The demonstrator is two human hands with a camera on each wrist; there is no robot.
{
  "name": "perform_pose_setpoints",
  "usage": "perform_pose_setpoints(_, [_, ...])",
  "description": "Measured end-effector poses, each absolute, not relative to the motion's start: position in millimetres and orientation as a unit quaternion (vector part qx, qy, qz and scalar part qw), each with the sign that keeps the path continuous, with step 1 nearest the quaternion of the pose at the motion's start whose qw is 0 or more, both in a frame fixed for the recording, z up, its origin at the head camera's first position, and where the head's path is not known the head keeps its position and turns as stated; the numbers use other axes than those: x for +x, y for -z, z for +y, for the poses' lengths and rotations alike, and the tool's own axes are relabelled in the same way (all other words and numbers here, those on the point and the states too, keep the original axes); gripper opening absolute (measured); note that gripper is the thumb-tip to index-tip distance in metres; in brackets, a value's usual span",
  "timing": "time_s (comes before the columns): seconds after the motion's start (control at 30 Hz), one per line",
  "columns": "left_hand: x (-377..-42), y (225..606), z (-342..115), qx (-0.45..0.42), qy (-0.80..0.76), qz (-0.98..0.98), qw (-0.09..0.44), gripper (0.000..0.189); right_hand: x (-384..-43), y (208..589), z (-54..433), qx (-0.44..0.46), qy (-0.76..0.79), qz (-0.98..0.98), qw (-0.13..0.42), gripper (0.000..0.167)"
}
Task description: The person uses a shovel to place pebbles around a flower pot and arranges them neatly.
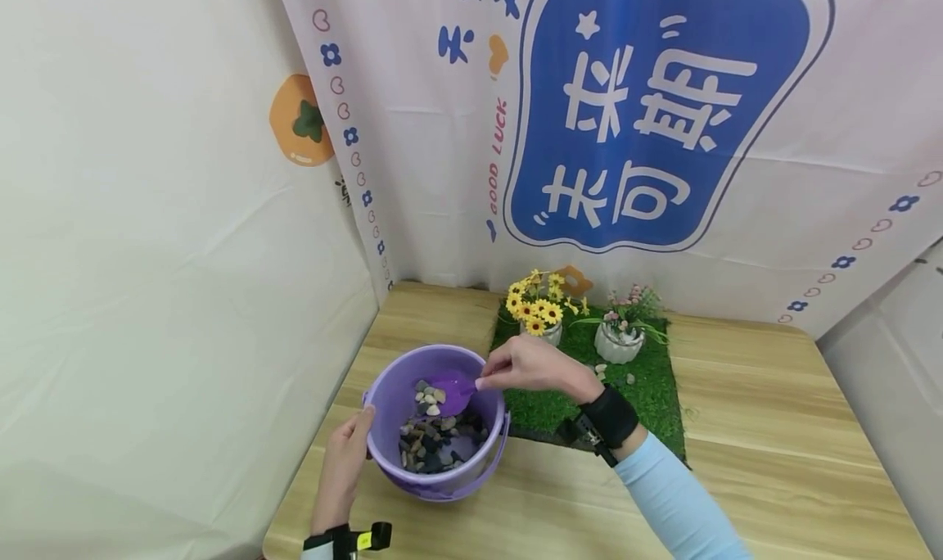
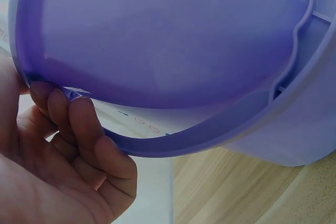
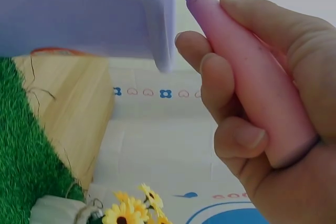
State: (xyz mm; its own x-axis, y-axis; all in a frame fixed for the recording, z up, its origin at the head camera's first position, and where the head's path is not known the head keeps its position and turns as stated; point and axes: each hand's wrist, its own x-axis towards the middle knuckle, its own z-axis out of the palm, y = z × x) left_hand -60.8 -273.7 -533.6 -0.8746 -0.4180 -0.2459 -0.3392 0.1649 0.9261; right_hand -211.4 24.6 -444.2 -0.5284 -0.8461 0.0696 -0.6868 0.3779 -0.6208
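A purple bucket [image 1: 439, 486] stands on the wooden table with dark and light pebbles [image 1: 435, 444] at its bottom. My left hand [image 1: 346, 453] grips its left side at the rim; in the left wrist view the fingers [image 2: 84, 119] curl round the purple edge. In my right hand [image 1: 534, 363] is a small shovel, its purple blade [image 1: 458, 392] inside the bucket and bearing several pale and grey pebbles [image 1: 429, 398]. The right wrist view shows the fingers wrapped about the shovel's pink handle [image 3: 257, 82], beside the bucket's outer wall [image 3: 89, 14].
Right of the bucket lies a green turf mat [image 1: 648, 408] on the table [image 1: 766, 429]. Potted yellow flowers [image 1: 536, 308] and a white pot of pink flowers [image 1: 620, 343] stand on it, near a few loose stones [image 1: 601, 372]. A printed cloth [image 1: 442, 167] hangs behind.
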Motion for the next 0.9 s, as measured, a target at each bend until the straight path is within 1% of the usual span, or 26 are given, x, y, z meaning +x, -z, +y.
perform_pose_setpoints(0.23, [-61.4, 533.0, -273.3, 0.251, 0.594, -0.764, 0.022, 0.059, -216.4, 441.6, 35.0, -0.449, 0.306, 0.829, 0.134, 0.014])
perform_pose_setpoints(0.4, [-61.5, 534.4, -274.2, 0.253, 0.592, -0.765, 0.029, 0.058, -217.9, 440.7, 40.6, -0.442, 0.312, 0.829, 0.141, 0.015])
perform_pose_setpoints(0.7, [-61.6, 533.9, -274.8, 0.255, 0.591, -0.765, 0.016, 0.06, -223.1, 439.2, 52.6, -0.409, 0.307, 0.849, 0.134, 0.012])
perform_pose_setpoints(0.9, [-60.1, 534.0, -275.2, 0.246, 0.599, -0.762, 0.023, 0.06, -227.2, 437.0, 64.0, -0.388, 0.319, 0.852, 0.146, 0.011])
